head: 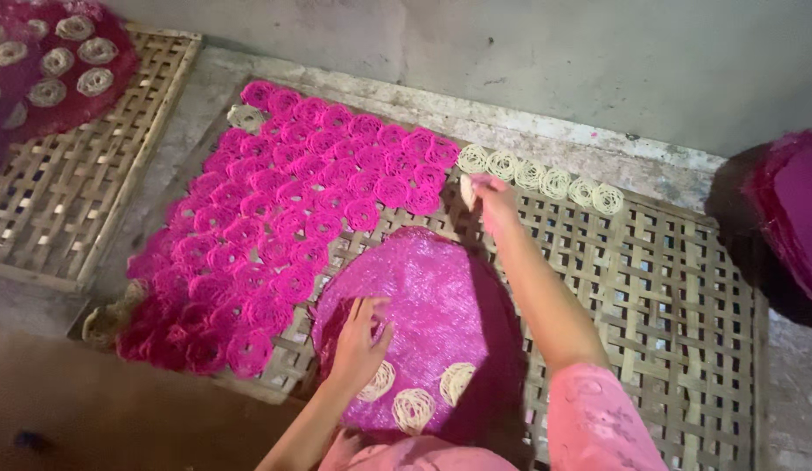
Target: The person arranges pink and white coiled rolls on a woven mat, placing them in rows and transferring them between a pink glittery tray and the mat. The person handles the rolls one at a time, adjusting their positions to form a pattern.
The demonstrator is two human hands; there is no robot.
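Note:
My right hand [491, 197] reaches out over a woven bamboo mat [650, 288] and holds a pale noodle coil [467, 190] just below a row of cream coils [539, 174]. A large patch of bright pink noodle coils [293, 218] covers the mat's left half. My left hand [361, 342] rests with fingers spread on a round pink mesh tray [423, 296]. Three cream coils [415, 403] lie on the tray near me.
A second bamboo mat [66, 183] lies at the left, with a dark pink tray of cream coils [66, 61] on its far corner. A stack of magenta round trays [785, 218] stands at the right. A grey wall [554, 52] runs behind.

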